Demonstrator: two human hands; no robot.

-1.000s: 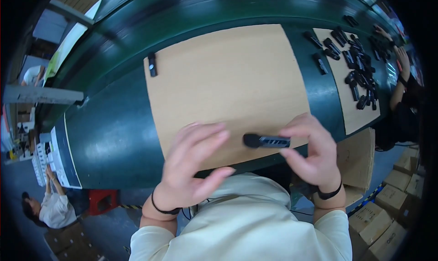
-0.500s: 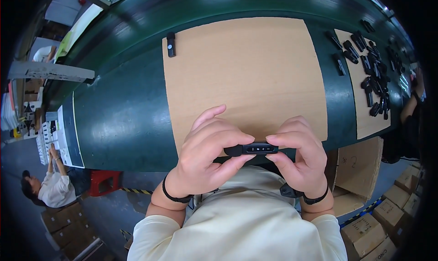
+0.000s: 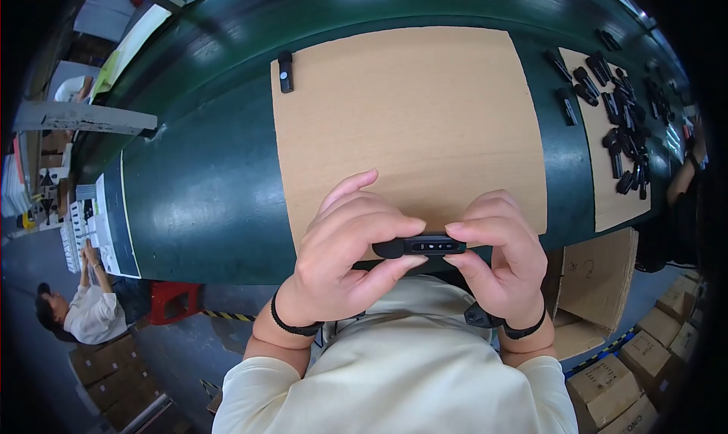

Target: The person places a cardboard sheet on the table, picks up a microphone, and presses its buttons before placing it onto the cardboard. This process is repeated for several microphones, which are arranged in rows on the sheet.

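Note:
Between my two hands is a small black microphone (image 3: 434, 245), lying crosswise just off the table's near edge. Its rounded dark head points left, and a glossy panel with small white marks faces up. My left hand (image 3: 353, 248) pinches the head end between thumb and forefinger, one finger raised. My right hand (image 3: 497, 252) grips the other end the same way. A similar black microphone (image 3: 286, 76) with a pale round spot lies at the far left corner of the brown cardboard sheet (image 3: 413, 108).
Several more black microphones (image 3: 623, 119) lie heaped at the right, on a narrower cardboard strip (image 3: 607, 206) and the green table (image 3: 205, 191). An open carton (image 3: 595, 282) stands by the near right edge. Co-workers sit at the left and right; a red stool (image 3: 173, 301) is at left.
Almost nothing differs. Both hands, still pinching the microphone, have shifted very slightly to the right.

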